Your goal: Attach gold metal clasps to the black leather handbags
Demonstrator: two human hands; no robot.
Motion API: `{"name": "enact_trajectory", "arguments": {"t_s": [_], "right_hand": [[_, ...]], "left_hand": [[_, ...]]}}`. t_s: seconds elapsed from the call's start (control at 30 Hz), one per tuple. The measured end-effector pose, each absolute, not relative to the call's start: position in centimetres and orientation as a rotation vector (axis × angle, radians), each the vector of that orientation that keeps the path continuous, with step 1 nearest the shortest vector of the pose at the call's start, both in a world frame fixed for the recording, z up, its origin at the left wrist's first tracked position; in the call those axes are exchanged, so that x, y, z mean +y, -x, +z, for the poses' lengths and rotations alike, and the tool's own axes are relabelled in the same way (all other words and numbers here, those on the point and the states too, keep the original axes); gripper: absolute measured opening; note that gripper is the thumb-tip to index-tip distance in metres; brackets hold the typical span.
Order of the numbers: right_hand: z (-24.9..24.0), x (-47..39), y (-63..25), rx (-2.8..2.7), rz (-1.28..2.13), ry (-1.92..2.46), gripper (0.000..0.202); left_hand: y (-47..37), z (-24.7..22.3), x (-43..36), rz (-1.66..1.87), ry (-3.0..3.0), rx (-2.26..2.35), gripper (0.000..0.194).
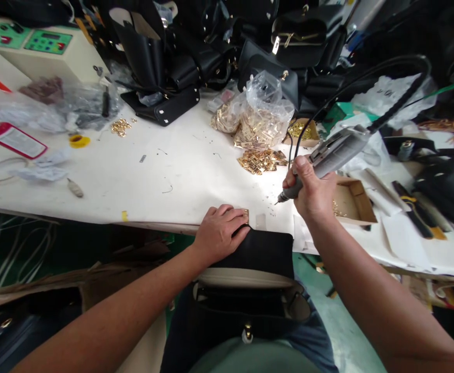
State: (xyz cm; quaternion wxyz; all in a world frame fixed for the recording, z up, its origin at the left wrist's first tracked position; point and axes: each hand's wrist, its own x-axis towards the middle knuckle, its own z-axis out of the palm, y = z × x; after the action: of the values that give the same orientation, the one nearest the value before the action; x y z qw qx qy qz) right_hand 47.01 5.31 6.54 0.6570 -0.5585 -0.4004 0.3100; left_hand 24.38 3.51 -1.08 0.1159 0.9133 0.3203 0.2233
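Note:
My right hand (313, 190) is wrapped round a grey electric screwdriver (341, 150). Its thin bit points down at the white table, to the right of my left hand. A black handbag (250, 305) rests open on my lap, its black flap (268, 251) laid up over the table's front edge. My left hand (222, 230) holds the flap down at that edge, fingers bent together. By its fingertips shows a small gold metal plate (246, 215), partly covered by the fingers. A gold turn lock (247, 331) sits on the bag's front, close to my body.
Gold metal plates (261, 161) lie heaped before a clear plastic bag (264, 116) of similar pieces. A cardboard tray (355, 202) with small gold parts and pliers (417, 210) are on the right. Black handbags (160, 103) crowd the back. The screwdriver's cable (401, 103) arcs overhead.

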Motion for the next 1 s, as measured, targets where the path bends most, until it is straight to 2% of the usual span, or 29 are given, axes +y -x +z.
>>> {"name": "enact_trajectory", "arguments": {"t_s": [0.1,0.33,0.73,1.0], "right_hand": [[5.5,4.8,-47.8,-0.902,0.606,1.286,0.049],[3.4,4.1,-47.7,-0.876,0.63,1.302,0.044],[3.1,4.0,-47.6,-0.934,0.639,1.351,0.045],[4.8,4.1,-44.5,-0.934,0.745,1.243,0.048]], "left_hand": [[-24.4,-1.2,3.5,0.661,-2.683,0.943,0.023],[-24.5,-1.3,3.5,0.638,-2.686,0.959,0.023],[-24.5,-1.3,3.6,0.669,-2.683,0.945,0.024],[-24.4,-1.3,3.5,0.645,-2.673,0.952,0.025]]}}
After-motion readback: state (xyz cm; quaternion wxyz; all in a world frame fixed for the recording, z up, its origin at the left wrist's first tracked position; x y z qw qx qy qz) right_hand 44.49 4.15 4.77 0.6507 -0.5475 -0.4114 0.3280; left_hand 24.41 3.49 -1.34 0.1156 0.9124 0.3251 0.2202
